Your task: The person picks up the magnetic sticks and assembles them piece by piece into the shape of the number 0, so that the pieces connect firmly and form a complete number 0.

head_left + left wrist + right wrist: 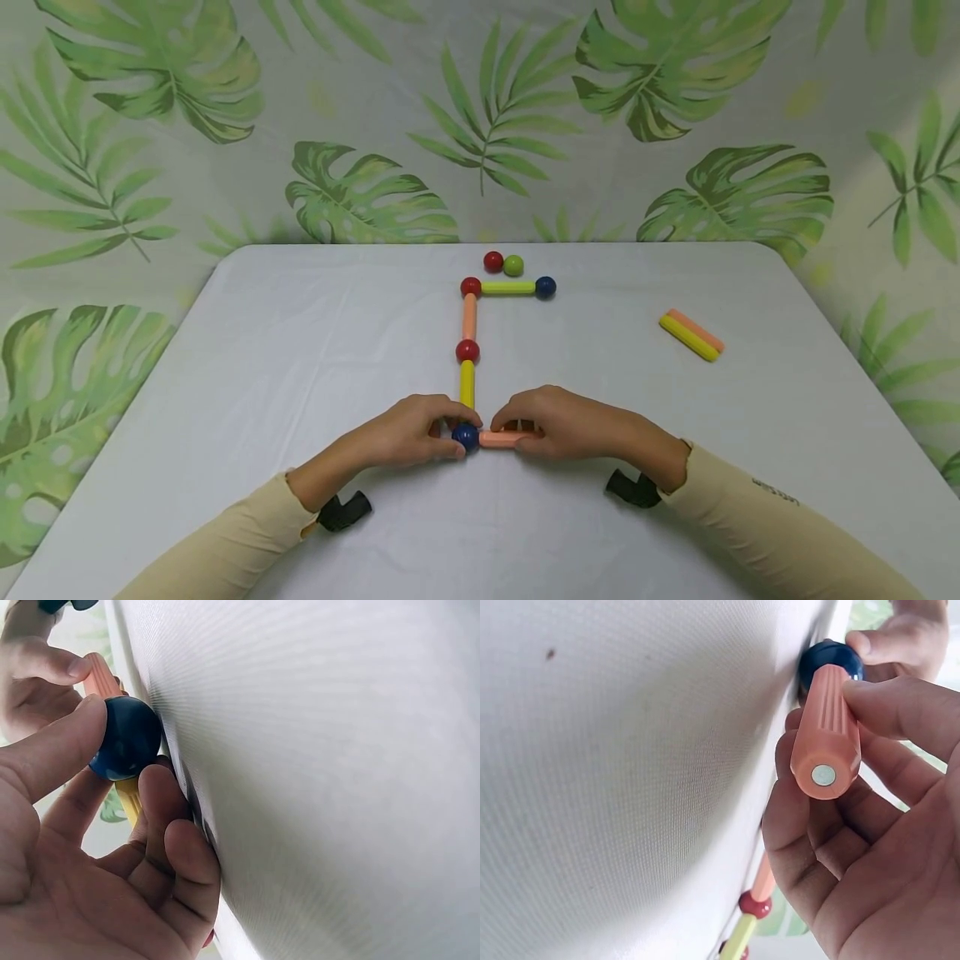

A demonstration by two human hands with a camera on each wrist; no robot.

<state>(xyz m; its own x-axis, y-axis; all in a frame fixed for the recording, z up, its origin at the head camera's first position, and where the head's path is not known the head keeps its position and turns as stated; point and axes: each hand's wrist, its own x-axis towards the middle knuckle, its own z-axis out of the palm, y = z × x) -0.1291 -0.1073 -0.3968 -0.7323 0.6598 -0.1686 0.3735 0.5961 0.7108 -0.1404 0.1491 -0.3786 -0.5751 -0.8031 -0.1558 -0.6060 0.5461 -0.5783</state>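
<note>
My left hand [411, 429] grips a dark blue ball [129, 739] between thumb and fingers at the near end of a chain of magnetic sticks and balls. My right hand [568, 423] holds a peach magnetic stick [826, 735] whose far end meets this ball; a round metal disc shows in its near end. From the ball a yellow stick [467, 382] runs away to a red ball [467, 351]. Beyond it come another peach stick [469, 317], a second red ball [471, 287], a lime stick [507, 287] pointing right and another blue ball [546, 287].
Behind the chain sit a loose red ball [493, 262] and a green ball [513, 266], side by side. To the right, a loose yellow stick [688, 337] lies against a peach one [697, 329]. A white cloth [300, 333] covers the table, with a leaf-print backdrop [495, 108] behind.
</note>
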